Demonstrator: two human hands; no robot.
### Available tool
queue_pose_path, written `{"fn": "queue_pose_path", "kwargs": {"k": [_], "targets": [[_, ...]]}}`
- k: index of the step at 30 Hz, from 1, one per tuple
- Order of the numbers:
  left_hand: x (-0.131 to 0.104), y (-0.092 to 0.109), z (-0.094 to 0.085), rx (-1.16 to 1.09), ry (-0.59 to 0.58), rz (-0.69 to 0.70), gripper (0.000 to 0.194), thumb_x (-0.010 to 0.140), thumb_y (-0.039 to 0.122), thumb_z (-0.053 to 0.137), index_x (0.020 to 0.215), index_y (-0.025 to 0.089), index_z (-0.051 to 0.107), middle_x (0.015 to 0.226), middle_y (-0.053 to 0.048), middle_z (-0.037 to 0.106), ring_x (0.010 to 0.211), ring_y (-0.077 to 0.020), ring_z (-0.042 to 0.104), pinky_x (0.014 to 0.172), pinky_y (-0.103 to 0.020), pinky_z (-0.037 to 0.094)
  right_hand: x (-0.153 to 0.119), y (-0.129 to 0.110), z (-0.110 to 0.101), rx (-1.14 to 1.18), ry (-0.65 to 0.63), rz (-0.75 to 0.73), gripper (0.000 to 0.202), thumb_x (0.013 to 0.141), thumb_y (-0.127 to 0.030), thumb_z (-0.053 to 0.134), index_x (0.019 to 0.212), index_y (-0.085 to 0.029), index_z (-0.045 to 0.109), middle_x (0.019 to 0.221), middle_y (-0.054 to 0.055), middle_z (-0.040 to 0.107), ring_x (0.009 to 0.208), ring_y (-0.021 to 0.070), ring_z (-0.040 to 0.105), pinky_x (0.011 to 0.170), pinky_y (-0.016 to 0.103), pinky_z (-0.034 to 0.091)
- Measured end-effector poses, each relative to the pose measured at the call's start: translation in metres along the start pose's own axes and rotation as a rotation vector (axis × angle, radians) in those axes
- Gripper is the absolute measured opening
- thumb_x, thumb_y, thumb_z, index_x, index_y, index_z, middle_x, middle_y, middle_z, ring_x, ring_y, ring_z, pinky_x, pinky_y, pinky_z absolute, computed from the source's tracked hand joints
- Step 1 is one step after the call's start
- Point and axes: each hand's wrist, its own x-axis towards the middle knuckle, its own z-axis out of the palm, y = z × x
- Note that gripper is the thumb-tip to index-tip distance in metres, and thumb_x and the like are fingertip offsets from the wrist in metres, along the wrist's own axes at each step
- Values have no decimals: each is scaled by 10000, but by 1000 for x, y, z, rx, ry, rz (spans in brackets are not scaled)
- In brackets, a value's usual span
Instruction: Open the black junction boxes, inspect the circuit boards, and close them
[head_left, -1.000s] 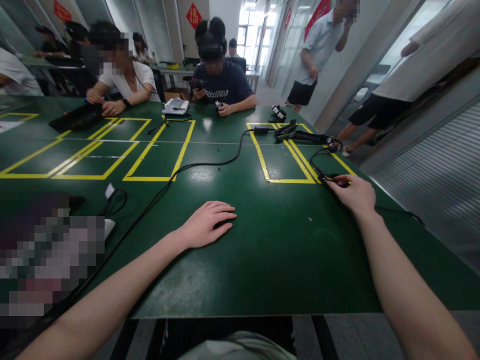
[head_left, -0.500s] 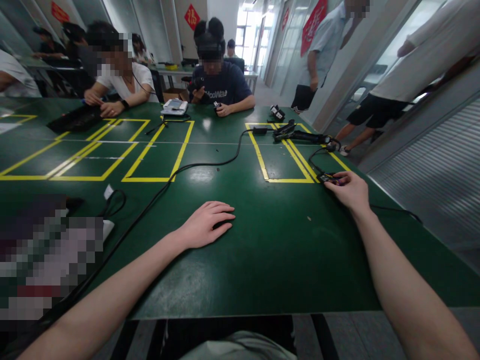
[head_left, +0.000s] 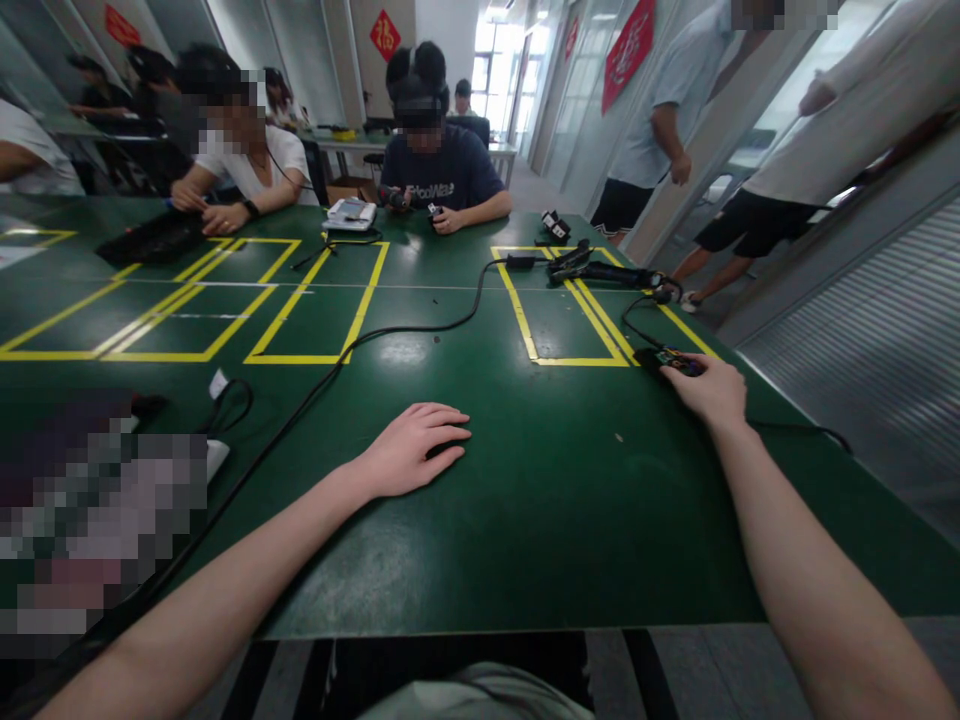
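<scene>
My left hand (head_left: 416,450) lies palm down on the green table (head_left: 525,530), its fingers stretched out and slightly apart, holding nothing. Further off to the right, my right hand (head_left: 712,388) grips the near end of a small black device (head_left: 661,362) between thumb and fingers. Coloured bits show on the device's top, but its exact kind is unclear. The device rests at or close to the table surface. A thin black cable (head_left: 628,318) runs from beside it to a folded black stand-like object (head_left: 600,271). Another cable (head_left: 802,428) emerges on the wrist's right side.
A long black cable (head_left: 300,408) crosses the table on my left, past a blurred-out item (head_left: 112,500). Yellow tape rectangles (head_left: 296,358) mark the tabletop. Two people sit opposite, near a white box (head_left: 349,214) and a black tray (head_left: 150,236). Two others stand beyond the right edge.
My right hand has shifted slightly right and turned a little, baring more of the device. My left hand has stayed put. One standing person has moved right; the person opposite has lowered a dark object.
</scene>
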Motion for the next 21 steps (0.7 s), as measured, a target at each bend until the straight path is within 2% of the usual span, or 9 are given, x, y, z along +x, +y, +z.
{"fn": "queue_pose_path", "kwargs": {"k": [4,7,9,11,15,18,21], "targets": [[0,0,1,-7,5,-3,274,1036,316,545,1215,232,735,1347,-78,704,1285,-251,618,1121,-472,472,1,-1,5,-109,0,77,299,712,-345,788,967,-189,773,935,136,758,954,379,701,820,499,555],[0,-1,1,-11,10,-5,267,1033,316,550,1200,228,739,1344,-78,705,1277,-251,621,1126,-474,465,-8,-14,13,-100,-35,21,360,711,-355,793,1014,-161,785,950,140,775,961,365,717,808,462,567],[0,-2,1,-14,9,-7,271,1033,318,546,1207,236,737,1338,-77,706,1274,-251,622,1126,-473,464,-21,-30,23,-66,-86,-73,382,728,-377,787,1049,-168,787,950,128,780,964,356,723,804,451,576],[1,-2,1,-19,9,-9,284,1035,320,539,1239,244,722,1333,-78,708,1269,-251,625,1124,-473,466,-40,-50,33,-2,-154,-218,363,740,-384,781,1045,-186,790,954,113,783,944,341,729,798,443,589],[1,1,-2,-38,39,-9,349,1031,324,539,1353,242,645,1369,-98,678,1276,-260,616,1117,-482,475,-91,-95,46,229,-396,-656,298,793,-340,762,1063,-216,785,1027,83,773,931,284,737,837,415,599],[0,4,-4,-51,99,-5,443,992,359,603,1418,240,583,1437,-130,612,1316,-289,577,1114,-495,480,-129,-118,43,366,-645,-961,313,833,-280,748,1136,-204,761,1023,76,749,897,234,730,801,353,597],[-1,6,-3,-59,126,28,514,913,433,709,1376,237,601,1409,-141,610,1293,-307,579,1104,-493,481,-154,-129,37,451,-786,-1138,345,849,-222,729,1194,-208,733,1048,78,741,917,213,728,813,321,589]]}}
